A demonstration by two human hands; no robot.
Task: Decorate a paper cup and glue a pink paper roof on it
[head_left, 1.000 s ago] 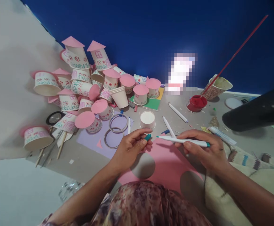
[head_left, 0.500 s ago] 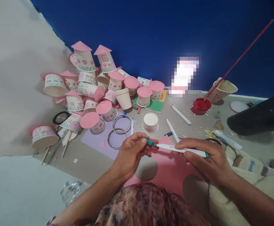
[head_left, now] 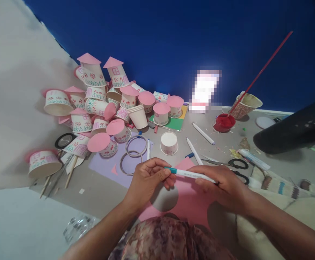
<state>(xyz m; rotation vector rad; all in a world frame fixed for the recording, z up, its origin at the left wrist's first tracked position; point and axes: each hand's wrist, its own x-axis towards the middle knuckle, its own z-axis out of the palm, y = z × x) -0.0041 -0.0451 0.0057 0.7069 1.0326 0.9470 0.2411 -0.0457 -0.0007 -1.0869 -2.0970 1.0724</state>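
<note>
A white marker point(head_left: 192, 174) with a teal cap point(head_left: 170, 170) lies level between my hands, its cap on the tip. My left hand point(head_left: 150, 178) pinches the capped end between thumb and fingers. The barrel is in my right hand point(head_left: 221, 182), which covers the far end. Beneath both hands lies pink paper point(head_left: 191, 202) with round holes cut in it. Just beyond them, an upside-down white paper cup point(head_left: 169, 143) with drawings near its rim stands on the grey table point(head_left: 97, 195).
Decorated cups with pink cone roofs point(head_left: 92, 74) are piled at the left. Two rings point(head_left: 136, 146) lie on purple paper point(head_left: 99, 164). At the right are scissors point(head_left: 237, 163), a red paint pot point(head_left: 224, 122), a dark cylinder point(head_left: 287, 130) and cream cloth point(head_left: 279, 220).
The teal cap, held apart from the marker's tip before, now sits on it. My right hand has moved left toward my left hand. The view has shifted slightly, showing more of the scissors.
</note>
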